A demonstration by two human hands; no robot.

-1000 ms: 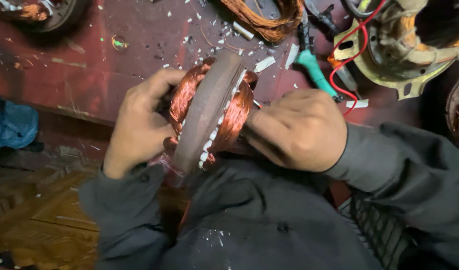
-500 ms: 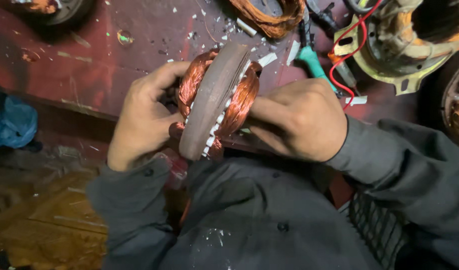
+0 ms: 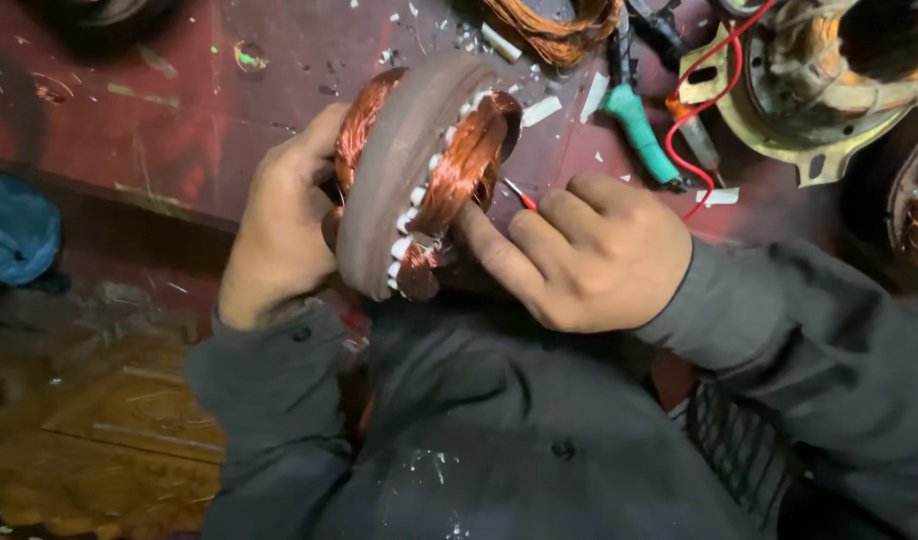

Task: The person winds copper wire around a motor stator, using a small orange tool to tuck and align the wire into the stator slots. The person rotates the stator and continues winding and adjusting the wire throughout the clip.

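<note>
1. Motor coil ring (image 3: 404, 175): grey ring wound with copper wire, held on edge above the lap, between both hands. Its flat faces look left and right; its rim runs from near to far.
2. Left hand (image 3: 279, 235): fingers wrapped around the ring's left side, gripping it.
3. Right hand (image 3: 599, 255): loosely curled, forefinger pressing the copper winding on the right face; equally near.
4. Red bench (image 3: 179, 130): behind, strewn with white scraps.
5. Teal-handled tool (image 3: 641, 130): farther right, beside a red wire (image 3: 704, 110).
</note>
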